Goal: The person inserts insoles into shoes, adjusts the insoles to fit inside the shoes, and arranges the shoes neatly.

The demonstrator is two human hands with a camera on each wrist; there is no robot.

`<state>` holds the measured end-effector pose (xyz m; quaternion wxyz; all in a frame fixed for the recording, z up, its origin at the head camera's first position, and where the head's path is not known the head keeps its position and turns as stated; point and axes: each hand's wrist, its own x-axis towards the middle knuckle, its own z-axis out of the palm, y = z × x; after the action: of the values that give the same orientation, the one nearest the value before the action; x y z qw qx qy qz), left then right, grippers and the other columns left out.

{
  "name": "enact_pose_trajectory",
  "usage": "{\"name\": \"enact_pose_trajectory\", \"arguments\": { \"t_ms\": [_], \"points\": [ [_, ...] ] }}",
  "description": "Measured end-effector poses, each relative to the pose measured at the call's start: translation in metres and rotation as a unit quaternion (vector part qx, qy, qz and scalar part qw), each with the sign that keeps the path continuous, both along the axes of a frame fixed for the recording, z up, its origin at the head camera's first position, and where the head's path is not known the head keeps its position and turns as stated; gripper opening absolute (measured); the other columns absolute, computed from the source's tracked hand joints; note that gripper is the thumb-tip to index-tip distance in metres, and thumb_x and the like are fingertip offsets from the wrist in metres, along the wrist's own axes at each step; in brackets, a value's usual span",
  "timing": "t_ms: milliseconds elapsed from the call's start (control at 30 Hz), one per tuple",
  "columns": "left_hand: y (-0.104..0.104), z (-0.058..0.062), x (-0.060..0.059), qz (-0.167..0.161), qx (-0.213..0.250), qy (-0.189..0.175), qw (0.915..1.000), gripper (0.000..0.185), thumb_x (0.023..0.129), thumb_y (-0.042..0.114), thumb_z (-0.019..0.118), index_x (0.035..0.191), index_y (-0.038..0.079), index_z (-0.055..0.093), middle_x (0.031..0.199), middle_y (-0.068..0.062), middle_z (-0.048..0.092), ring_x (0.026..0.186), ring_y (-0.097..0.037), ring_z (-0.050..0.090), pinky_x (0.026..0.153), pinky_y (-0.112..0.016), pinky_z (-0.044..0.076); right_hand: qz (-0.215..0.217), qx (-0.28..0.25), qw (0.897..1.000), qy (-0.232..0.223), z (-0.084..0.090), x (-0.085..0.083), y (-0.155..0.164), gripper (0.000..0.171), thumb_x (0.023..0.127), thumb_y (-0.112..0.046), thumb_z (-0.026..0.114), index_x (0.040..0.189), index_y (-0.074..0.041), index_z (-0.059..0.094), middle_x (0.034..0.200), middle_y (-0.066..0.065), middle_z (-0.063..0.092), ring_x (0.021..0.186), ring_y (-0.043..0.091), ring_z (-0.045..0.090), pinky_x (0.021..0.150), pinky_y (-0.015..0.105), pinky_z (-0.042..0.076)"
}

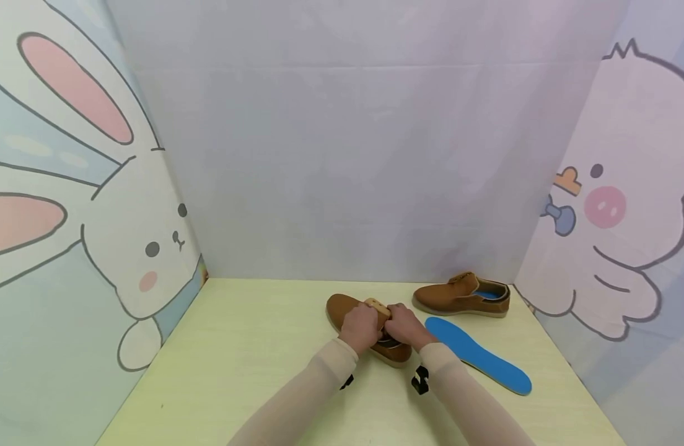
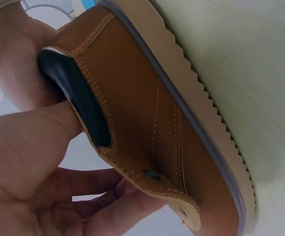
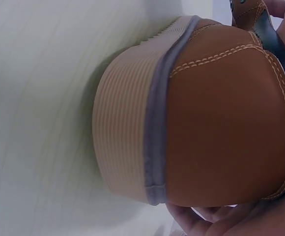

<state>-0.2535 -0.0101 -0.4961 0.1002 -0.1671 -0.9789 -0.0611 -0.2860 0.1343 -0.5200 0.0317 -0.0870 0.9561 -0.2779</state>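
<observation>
A brown shoe [image 1: 347, 310] with a ribbed tan sole lies on the pale yellow table [image 1: 247, 353], and both hands work at its opening. My left hand [image 1: 360, 327] grips the near shoe [image 2: 147, 123] at its collar, thumb against the dark lining. My right hand [image 1: 404, 326] holds the same shoe [image 3: 221, 118] near the heel, fingers curled under it. A light wooden piece [image 1: 377, 305] shows between the hands at the shoe's mouth. A second brown shoe [image 1: 461, 295] stands farther right, with a blue insole inside.
A loose blue insole [image 1: 484, 354] lies flat on the table right of my right forearm. Cartoon-printed panels wall in the table: a rabbit [image 1: 147, 248] on the left, a chick [image 1: 615, 210] on the right, and plain backing behind.
</observation>
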Motion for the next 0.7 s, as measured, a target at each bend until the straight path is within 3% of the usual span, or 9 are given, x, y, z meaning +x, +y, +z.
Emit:
{"name": "enact_pose_trajectory", "arguments": {
  "t_ms": [133, 200, 333, 467, 567, 700],
  "points": [
    [0.001, 0.0, 0.001, -0.001, 0.019, -0.006, 0.9998, 0.023, 0.086, 0.028, 0.081, 0.085, 0.007, 0.074, 0.081, -0.008, 0.067, 0.073, -0.022, 0.067, 0.057, -0.036, 0.058, -0.001, 0.0, 1.0, -0.001, 0.0, 0.002, 0.0, 0.042, 0.088, -0.011, 0.057, 0.127, 0.003, 0.064, 0.132, 0.024, 0.056, 0.099, 0.031, 0.06, 0.08, 0.045, 0.05],
    [0.001, 0.002, 0.001, 0.003, 0.038, -0.022, 0.999, 0.018, 0.087, 0.024, 0.078, 0.08, 0.008, 0.073, 0.077, -0.006, 0.067, 0.069, -0.021, 0.066, 0.055, -0.036, 0.057, 0.0, 0.001, 1.0, -0.003, 0.0, 0.003, -0.001, 0.039, 0.089, -0.012, 0.058, 0.124, 0.001, 0.066, 0.132, 0.023, 0.056, 0.097, 0.029, 0.059, 0.079, 0.044, 0.049],
    [0.005, 0.006, 0.001, 0.028, 0.068, -0.047, 0.9962, 0.022, 0.089, 0.026, 0.077, 0.078, 0.007, 0.072, 0.076, -0.006, 0.067, 0.067, -0.021, 0.066, 0.054, -0.036, 0.057, 0.006, 0.002, 1.0, -0.006, 0.001, 0.004, 0.0, 0.023, 0.089, -0.01, 0.058, 0.108, -0.003, 0.067, 0.107, 0.014, 0.062, 0.081, 0.024, 0.055, 0.071, 0.04, 0.045],
    [0.004, 0.005, -0.003, 0.046, 0.046, -0.048, 0.9967, 0.02, 0.091, 0.025, 0.076, 0.082, 0.007, 0.073, 0.078, -0.007, 0.068, 0.066, -0.021, 0.067, 0.053, -0.036, 0.057, 0.005, -0.001, 1.0, -0.027, 0.002, 0.005, 0.0, 0.022, 0.091, -0.01, 0.055, 0.11, -0.004, 0.063, 0.09, 0.006, 0.06, 0.076, 0.023, 0.053, 0.068, 0.039, 0.043],
    [-0.001, 0.005, -0.007, 0.041, 0.022, -0.043, 0.998, 0.011, 0.094, 0.017, 0.073, 0.087, 0.008, 0.073, 0.079, -0.006, 0.069, 0.066, -0.021, 0.068, 0.052, -0.036, 0.056, -0.002, 0.002, 0.999, -0.04, 0.002, 0.004, 0.0, 0.035, 0.092, -0.011, 0.054, 0.125, -0.002, 0.061, 0.096, 0.006, 0.063, 0.079, 0.022, 0.055, 0.071, 0.04, 0.045],
    [-0.012, 0.006, -0.011, 0.035, 0.016, -0.041, 0.9984, 0.01, 0.095, 0.014, 0.074, 0.095, 0.006, 0.068, 0.079, -0.007, 0.067, 0.067, -0.021, 0.067, 0.052, -0.034, 0.055, -0.009, 0.018, 0.999, -0.041, -0.001, 0.002, 0.001, 0.054, 0.093, -0.013, 0.052, 0.145, 0.001, 0.05, 0.118, 0.014, 0.066, 0.089, 0.024, 0.059, 0.08, 0.043, 0.049]
  ]
}}
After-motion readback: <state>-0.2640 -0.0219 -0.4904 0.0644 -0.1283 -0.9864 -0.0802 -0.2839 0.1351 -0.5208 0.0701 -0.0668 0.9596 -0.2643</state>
